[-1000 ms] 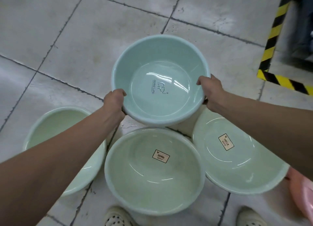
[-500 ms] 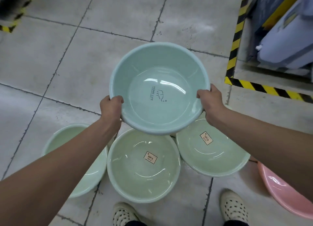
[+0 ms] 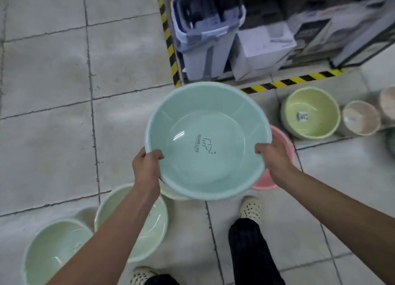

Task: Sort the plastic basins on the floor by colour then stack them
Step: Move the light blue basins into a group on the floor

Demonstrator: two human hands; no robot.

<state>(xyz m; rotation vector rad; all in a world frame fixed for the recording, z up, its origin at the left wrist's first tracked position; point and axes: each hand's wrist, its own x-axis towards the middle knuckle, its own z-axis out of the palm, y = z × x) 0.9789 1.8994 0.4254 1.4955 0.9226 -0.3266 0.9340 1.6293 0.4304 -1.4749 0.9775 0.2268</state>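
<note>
Facing mouth-up, teal basin (image 3: 208,141) (round) between left hand (image 3: 146,167), right hand (image 3: 275,163)

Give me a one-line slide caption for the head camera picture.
Left hand and right hand grip a teal basin by its rim above a pink basin and pale green basins.

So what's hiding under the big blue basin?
A pink basin pokes out at its right, a pale basin at bottom left. The blue basin hides the rest.
</note>
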